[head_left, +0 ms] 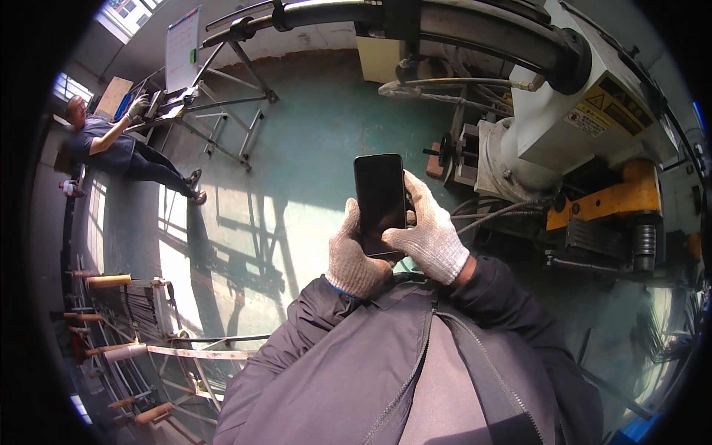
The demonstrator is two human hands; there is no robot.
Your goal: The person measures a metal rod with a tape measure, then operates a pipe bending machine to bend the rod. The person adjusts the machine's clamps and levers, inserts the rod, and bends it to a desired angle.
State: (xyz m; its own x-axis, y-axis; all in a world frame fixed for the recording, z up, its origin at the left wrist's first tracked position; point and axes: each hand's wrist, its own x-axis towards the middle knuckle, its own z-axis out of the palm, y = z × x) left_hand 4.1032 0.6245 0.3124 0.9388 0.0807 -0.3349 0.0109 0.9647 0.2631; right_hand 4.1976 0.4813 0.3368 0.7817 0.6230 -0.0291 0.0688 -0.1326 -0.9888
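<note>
Dark jacket cloth (334, 348) lies just below the left hand (357, 261) and right hand (434, 236), both gloved. The left cups the lower left of a black phone (380, 191) between them; the right grasps its right edge, thumb over its lower front. Knitted fingertips may hold poorly, so a loosened grip could drop it to the floor (315, 167) beyond the hands.

Black phone (378, 193); off-white gloves (436, 239); dark grey jacket (348, 360); green floor (319, 126).
</note>
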